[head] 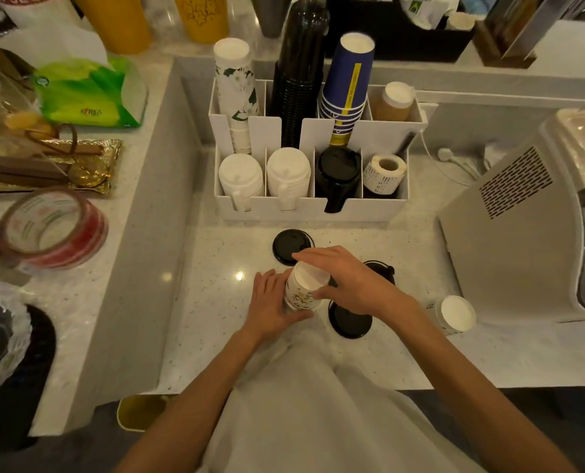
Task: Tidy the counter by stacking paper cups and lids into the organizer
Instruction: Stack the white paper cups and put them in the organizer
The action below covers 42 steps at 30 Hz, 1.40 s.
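A white paper cup with dark print (304, 289) stands upside down on the counter, held by both hands. My left hand (273, 303) wraps its left side and my right hand (349, 279) grips its top from the right. Black lids lie around it: one behind (287, 245), one in front right (347, 320), and one mostly hidden behind my right hand (381, 268). Another upside-down white cup (453, 314) stands to the right. The white organizer (318, 206) holds stacks of floral, black and blue cups at the back, white and black lids in front.
A grey machine (523, 227) stands at the right. The raised ledge to the left carries a tape roll (50, 227), a green tissue pack (89, 93) and a gold tray (52, 169). A label roll (385, 174) sits in the organizer's front right slot.
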Each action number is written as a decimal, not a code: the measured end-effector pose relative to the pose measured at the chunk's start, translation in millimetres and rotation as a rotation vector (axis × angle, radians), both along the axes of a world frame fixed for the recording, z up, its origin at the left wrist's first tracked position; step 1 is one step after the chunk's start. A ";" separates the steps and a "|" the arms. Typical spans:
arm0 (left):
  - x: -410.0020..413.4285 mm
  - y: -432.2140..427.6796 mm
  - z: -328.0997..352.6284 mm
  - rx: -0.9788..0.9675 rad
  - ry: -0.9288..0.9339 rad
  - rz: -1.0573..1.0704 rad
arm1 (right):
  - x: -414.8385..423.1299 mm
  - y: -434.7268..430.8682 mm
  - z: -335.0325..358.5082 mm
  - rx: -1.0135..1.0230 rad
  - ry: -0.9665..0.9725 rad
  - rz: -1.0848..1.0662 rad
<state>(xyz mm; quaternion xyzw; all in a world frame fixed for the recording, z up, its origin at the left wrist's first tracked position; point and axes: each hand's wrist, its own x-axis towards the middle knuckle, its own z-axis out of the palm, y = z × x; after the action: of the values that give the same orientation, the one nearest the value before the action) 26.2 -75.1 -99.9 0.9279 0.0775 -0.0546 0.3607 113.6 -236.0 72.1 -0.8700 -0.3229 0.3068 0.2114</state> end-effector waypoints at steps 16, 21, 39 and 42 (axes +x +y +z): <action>0.8 3.7 -12.5 0.027 -0.062 -0.006 | -45.0 -155.9 -5.9 -0.304 -0.156 -0.834; 0.6 4.2 -11.0 0.023 -0.047 -0.013 | -41.8 -162.6 2.8 -0.177 -0.244 -0.882; 0.7 6.2 1.3 0.027 -0.036 -0.046 | 2.8 -19.1 117.0 0.182 -0.209 0.164; 0.6 6.7 3.3 0.009 -0.037 -0.040 | 5.1 -3.5 101.4 0.106 -0.220 0.306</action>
<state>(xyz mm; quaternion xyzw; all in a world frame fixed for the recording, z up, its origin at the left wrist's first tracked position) 26.8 -68.4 -96.6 0.9316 0.0527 -0.0441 0.3568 118.7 -239.5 173.5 -0.8268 -0.4881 0.2208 0.1715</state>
